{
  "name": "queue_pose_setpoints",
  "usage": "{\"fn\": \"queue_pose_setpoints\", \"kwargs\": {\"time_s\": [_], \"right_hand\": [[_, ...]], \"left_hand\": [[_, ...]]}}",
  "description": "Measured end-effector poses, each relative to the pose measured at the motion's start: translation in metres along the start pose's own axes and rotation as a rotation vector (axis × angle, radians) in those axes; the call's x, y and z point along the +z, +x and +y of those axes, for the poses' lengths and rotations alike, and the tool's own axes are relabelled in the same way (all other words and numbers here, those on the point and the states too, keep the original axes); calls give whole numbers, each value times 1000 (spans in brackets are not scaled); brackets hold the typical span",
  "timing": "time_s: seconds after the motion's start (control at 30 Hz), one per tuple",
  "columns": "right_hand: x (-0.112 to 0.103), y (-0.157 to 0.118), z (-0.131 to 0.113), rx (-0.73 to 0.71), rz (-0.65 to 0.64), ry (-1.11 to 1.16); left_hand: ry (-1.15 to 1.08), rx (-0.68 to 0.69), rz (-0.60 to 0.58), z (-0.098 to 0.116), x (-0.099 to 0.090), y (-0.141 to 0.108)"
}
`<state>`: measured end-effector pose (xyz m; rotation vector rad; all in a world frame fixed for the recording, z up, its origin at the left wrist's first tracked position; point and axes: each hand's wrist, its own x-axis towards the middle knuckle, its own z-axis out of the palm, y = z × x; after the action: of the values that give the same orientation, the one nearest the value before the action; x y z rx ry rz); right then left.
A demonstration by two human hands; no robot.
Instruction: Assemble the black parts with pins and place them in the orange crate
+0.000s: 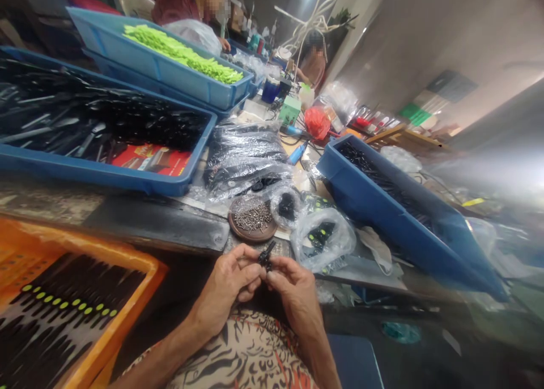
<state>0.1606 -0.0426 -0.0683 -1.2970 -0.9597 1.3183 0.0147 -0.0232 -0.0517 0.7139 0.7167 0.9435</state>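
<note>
Between the fingertips of both hands is a small black part, held over my lap just in front of the bench edge. My left hand pinches it from the left. From the other side my right hand grips it with thumb and fingers. The fingers hide much of the part, so its exact kind does not show. Just beyond the hands, a brown round dish holds many small metal screws or pins. To its right, an open clear plastic bag contains black pieces with yellow-green spots.
An orange crate of black pieces with yellow-green dots stands at left. Blue bins line the back left, one with bright green parts. Another blue bin sits tilted in view at right. Two other people are farther back.
</note>
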Motion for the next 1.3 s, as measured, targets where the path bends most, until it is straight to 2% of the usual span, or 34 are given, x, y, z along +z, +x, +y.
{"fn": "queue_pose_setpoints", "kwargs": {"time_s": [0.2,0.4,0.73,1.3], "right_hand": [[12,-3,-6,-178,180,-208],[21,-6,-5,-378,219,-348],[20,-4,3,-381,241,-404],[18,-3,7,-400,228,-435]], "left_hand": [[-22,-2,51,1,1,-2],[55,77,23,-1,2,-3],[142,64,73,-4,1,-6],[113,88,75,-6,1,-5]]}}
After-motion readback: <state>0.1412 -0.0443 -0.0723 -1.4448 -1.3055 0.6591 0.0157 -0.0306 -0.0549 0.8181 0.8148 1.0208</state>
